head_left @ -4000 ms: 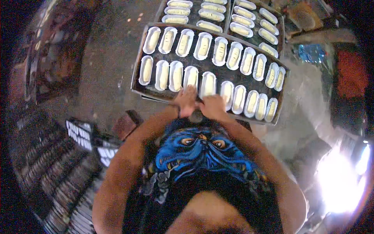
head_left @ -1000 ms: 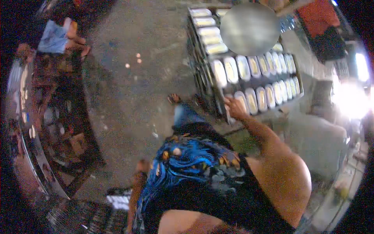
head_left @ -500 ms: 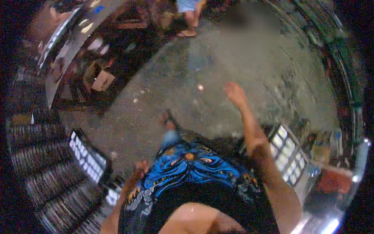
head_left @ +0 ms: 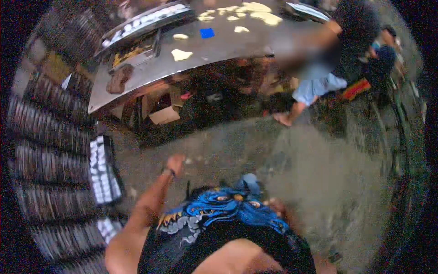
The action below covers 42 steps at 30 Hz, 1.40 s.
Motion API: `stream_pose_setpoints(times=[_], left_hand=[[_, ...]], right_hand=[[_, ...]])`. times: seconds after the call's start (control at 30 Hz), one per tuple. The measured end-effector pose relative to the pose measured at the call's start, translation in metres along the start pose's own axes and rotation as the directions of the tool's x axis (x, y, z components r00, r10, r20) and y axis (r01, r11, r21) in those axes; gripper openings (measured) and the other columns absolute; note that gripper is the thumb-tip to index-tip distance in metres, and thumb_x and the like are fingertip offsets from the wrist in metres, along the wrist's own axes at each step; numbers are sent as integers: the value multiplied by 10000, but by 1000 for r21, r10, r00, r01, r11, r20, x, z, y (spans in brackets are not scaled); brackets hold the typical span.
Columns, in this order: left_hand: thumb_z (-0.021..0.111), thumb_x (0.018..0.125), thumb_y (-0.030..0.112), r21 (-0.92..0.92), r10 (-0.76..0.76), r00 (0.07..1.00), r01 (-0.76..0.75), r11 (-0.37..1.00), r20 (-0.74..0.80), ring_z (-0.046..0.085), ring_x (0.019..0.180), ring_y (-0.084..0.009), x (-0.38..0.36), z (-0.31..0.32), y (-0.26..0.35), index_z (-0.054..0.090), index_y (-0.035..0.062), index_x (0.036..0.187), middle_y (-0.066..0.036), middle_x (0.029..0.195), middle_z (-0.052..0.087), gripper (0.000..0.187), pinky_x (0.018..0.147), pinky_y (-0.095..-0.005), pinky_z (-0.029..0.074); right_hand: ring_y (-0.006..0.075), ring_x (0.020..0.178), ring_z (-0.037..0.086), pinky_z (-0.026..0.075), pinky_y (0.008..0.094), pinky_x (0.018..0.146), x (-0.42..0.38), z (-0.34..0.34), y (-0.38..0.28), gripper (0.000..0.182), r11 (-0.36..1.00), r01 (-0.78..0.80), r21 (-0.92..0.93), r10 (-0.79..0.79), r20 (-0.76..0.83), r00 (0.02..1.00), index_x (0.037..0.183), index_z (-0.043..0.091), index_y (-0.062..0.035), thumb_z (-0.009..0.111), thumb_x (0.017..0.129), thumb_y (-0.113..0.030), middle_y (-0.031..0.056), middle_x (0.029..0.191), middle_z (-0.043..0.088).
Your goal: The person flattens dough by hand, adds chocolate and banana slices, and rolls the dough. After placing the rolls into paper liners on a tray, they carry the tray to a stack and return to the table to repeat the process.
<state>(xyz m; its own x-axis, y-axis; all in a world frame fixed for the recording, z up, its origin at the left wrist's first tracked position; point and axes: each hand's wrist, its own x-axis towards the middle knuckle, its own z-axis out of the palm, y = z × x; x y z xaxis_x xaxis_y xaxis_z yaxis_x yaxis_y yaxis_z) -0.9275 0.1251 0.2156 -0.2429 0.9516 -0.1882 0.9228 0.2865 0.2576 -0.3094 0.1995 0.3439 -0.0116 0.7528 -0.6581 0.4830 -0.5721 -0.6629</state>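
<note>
Beyond the black and blue printed shirt (head_left: pixel 214 208), my left hand (head_left: pixel 175 164) is stretched forward over the grey floor (head_left: pixel 214 153), a dark band at its wrist. Motion blur smears its fingers, and no object shows in it. My right hand (head_left: pixel 277 208) hangs low beside the shirt's right edge, near the hem. It is blurred and partly dark, so its fingers cannot be made out. Neither hand touches the metal table (head_left: pixel 150 75) ahead.
On the table lie pale yellow pieces (head_left: pixel 181 55), a blue square (head_left: pixel 207 33), a brown item (head_left: pixel 119 79) and a tray (head_left: pixel 134 52). An open cardboard box (head_left: pixel 165 116) sits beneath. Stacked racks (head_left: pixel 54 164) line the left. A person (head_left: pixel 319 86) stands at the table's right; others are farther right.
The view has swung, bringing the table and the person closer to the front. My left arm has moved forward, while my right arm has dropped back from its outstretched position to the shirt's side.
</note>
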Motion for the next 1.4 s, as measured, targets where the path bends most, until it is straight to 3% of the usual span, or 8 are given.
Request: stream_pose_setpoints(times=[0.1, 0.23, 0.37, 0.4, 0.5, 0.57, 1.03, 1.4], left_hand=[[475, 907, 366, -717, -304, 942, 115, 688, -141, 612, 930, -344, 25, -44, 63, 625, 18, 980, -195, 987, 650, 386, 812, -424, 468], [523, 906, 351, -709, -280, 918, -1, 705, -280, 603, 1017, -301, 9, -96, 90, 609, 5, 1080, -186, 1060, 638, 396, 878, -391, 465], [574, 889, 315, -786, -435, 805, -60, 616, -403, 607, 1011, -278, -29, -120, 78, 607, 10, 1107, -162, 1085, 633, 376, 876, -366, 473], [582, 885, 309, -778, -470, 787, -19, 628, -399, 609, 1007, -274, -11, -146, 113, 607, 10, 1107, -156, 1089, 632, 374, 874, -359, 474], [605, 868, 298, -757, -538, 729, 40, 652, -424, 611, 997, -270, -29, -183, 87, 605, 9, 1108, -145, 1083, 631, 376, 866, -347, 476], [600, 870, 296, -768, -612, 653, 73, 636, -445, 609, 995, -279, -40, -206, 73, 606, 10, 1101, -149, 1075, 631, 368, 871, -353, 473], [441, 919, 333, -594, -705, 149, 435, 676, -693, 112, 1390, -425, 0, -332, -102, 198, -69, 1418, -249, 1505, 131, 685, 1127, -500, 116], [414, 844, 270, -499, -714, 345, 532, 684, -609, 334, 1313, -391, 4, -386, -151, 492, -73, 1237, -254, 1346, 438, 527, 1108, -490, 220]], right_hand=[[254, 923, 619, 497, 396, 760, 31, -19, 54, 415, 972, -64, -227, 60, -26, 998, 1167, 560, -53, 585, 869, -340, 162, 1094, 620], [277, 909, 618, 496, 414, 756, 79, -21, 42, 420, 773, 141, -619, -129, 64, 990, 1134, 577, -40, 595, 857, -355, 188, 1075, 619], [300, 895, 617, 496, 433, 751, 176, 5, -70, 427, -418, 437, -796, -760, 570, 313, 1100, 594, -27, 605, 845, -370, 214, 1057, 618], [330, 895, 614, 494, 430, 757, 208, -11, -129, 357, 97, 798, -594, -649, 571, 503, 1108, 581, -34, 586, 875, -304, 207, 1039, 621], [196, 783, 613, 494, 340, 741, 105, 66, -334, 259, 653, 677, -338, -428, 573, 699, 924, 650, -3, 629, 867, -255, 93, 851, 670], [153, 806, 598, 488, 310, 752, 50, 113, -426, 364, 265, 883, -388, -603, 648, 466, 1077, 645, -13, 636, 875, -316, 71, 895, 670], [356, 996, 605, 497, 399, 848, -69, 526, -606, 304, -497, 843, 204, -499, 728, -470, 1085, 614, -4, 613, 816, -146, 193, 1094, 627], [290, 811, 620, 524, 376, 703, -51, 679, -558, 127, -337, 941, 19, -717, 643, -270, 754, 604, -33, 596, 657, -116, 130, 817, 617]])
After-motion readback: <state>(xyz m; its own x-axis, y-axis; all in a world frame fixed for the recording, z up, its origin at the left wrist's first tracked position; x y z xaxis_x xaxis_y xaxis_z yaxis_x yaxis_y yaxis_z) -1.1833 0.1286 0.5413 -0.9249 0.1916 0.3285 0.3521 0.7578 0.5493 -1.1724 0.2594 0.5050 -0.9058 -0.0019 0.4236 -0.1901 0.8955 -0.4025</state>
